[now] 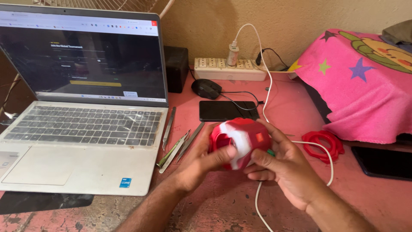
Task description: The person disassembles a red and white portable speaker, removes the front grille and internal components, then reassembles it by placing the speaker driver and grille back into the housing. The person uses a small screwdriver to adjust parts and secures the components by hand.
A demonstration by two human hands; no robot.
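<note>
Laptop: an open silver laptop [81, 124] stands at the far left of the pink worktop [223, 202], its screen lit with a dark page.
Tools: a pair of tweezers [168, 127] and two more slim metal tools [180, 146] lie just right of the laptop, near the left hand.
Left hand: the left hand [197, 165] has its grip closed on the left side of the red and white device [240, 141], thumb laid across its front.
Device: the rounded red and white device sits between both hands, lifted just above the worktop at the middle of the view, a hollow opening facing left.
Right hand: the right hand [285, 167] has its grip closed on the device's right side, fingers wrapped over its top and thumb pressed to its lower front.
Behind the hands: a dark phone [227, 110] lies flat, with a black mouse [206, 88] and a white power strip [229, 68] further back by the wall.
Cable: a white cable [265, 77] runs from the strip down past the right hand.
Ring: a red ring-shaped part [322, 145] lies on the worktop right of the hands.
Cloth: a pink cloth with stars [356, 86] covers something at the far right.
</note>
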